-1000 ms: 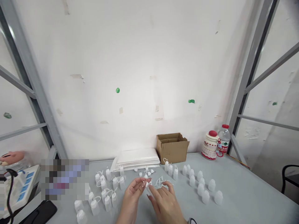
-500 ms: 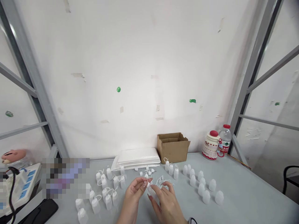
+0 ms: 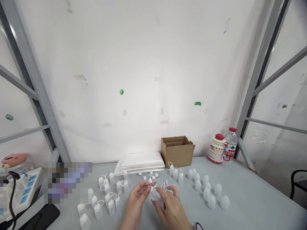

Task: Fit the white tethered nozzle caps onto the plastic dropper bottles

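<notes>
Bottle (image 3: pixel 156 194), small, probably light, squeezable plastic; your right hand (image 3: pixel 170 204) curls round its body; left hand (image 3: pixel 139 193) pinches the cap (image 3: pixel 151 188); hold near the stiffer neck.

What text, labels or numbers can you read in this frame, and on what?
No text is legible.
Water bottle: red label, print too small to read.
Mug: red and white pattern, no words legible.
Power strip: blue tags, too blurred.
Cardboard box, white bottles, small bottle in the right hand: no print shows.
Pixelated patch: unreadable.
</notes>
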A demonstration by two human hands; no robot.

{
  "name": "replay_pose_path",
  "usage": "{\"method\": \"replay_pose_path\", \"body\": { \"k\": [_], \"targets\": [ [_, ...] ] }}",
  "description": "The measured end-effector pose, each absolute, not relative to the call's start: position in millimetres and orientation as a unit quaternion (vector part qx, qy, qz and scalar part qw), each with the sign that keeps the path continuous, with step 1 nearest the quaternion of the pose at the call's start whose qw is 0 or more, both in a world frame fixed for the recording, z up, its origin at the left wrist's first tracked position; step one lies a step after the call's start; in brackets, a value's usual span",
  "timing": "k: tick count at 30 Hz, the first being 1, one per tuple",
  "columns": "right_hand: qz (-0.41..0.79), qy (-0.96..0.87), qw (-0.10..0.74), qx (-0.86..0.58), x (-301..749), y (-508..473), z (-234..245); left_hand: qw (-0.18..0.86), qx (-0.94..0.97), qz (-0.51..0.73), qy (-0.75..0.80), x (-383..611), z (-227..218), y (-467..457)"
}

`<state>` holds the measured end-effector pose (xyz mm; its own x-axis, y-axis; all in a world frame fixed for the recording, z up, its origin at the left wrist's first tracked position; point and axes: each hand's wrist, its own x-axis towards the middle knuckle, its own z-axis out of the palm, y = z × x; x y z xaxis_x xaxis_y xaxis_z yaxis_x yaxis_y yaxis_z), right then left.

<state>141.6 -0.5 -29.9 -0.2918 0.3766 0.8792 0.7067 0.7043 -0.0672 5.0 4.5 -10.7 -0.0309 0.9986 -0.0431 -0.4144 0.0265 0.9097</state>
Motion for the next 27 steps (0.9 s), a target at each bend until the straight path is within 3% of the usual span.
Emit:
{"method": "replay_pose_path", "body": {
  "k": [27],
  "targets": [
    [-0.083,-0.794,0.476,-0.369,142,1,-40,0.608,0.376,0.578,0.393,8,-12,2]
  ]
}}
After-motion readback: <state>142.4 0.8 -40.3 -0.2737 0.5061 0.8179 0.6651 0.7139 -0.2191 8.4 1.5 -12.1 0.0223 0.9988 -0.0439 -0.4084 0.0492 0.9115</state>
